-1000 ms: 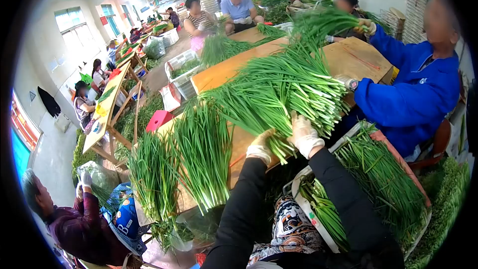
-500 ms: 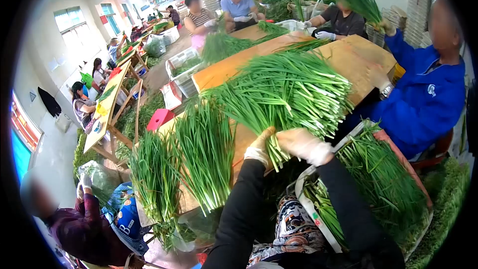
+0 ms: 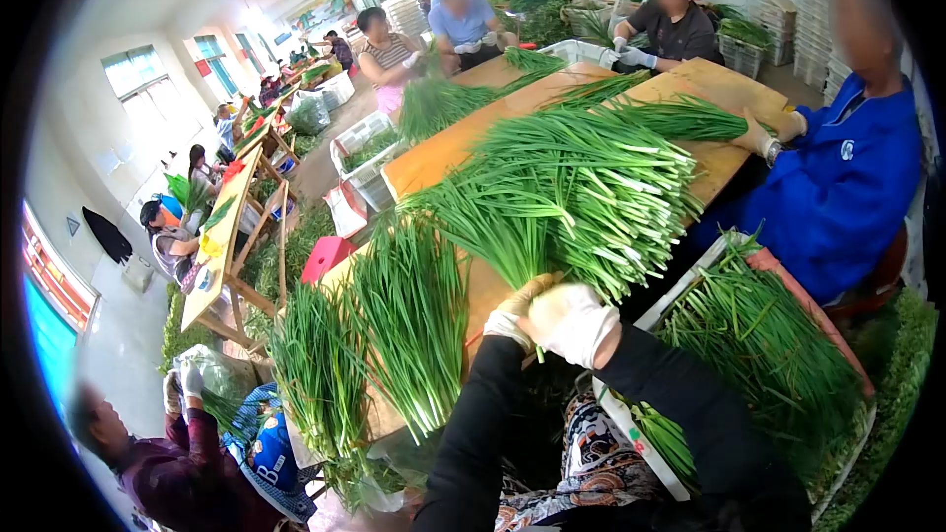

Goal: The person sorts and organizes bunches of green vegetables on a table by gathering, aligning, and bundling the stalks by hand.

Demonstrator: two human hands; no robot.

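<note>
Both hands wear pale gloves and meet at the table's near edge. My left hand point(image 3: 520, 313) is closed around the stem ends of a green stalk bunch point(image 3: 510, 254), whose leaves fan out away from me. Against it on the right lies my right hand point(image 3: 570, 323), slightly blurred, its fingers bent over the stems; what it grips is hidden. Just beyond is a large pile of green stalks point(image 3: 601, 182) with white ends facing right. Two more bunches, one in the middle point(image 3: 412, 320) and one at the left point(image 3: 317, 374), lie on the wooden table point(image 3: 476, 307).
A basket of greens point(image 3: 759, 355) stands by my right arm. Across the right corner, a person in blue point(image 3: 838, 192) holds another bunch point(image 3: 680, 120). A person in dark purple point(image 3: 187, 478) sits at lower left. Other people, a red box point(image 3: 327, 254) and white crates point(image 3: 372, 182) are farther back.
My right hand has moved left against my left hand. The co-worker in blue has lowered a raised bunch onto the table. The view has shifted slightly.
</note>
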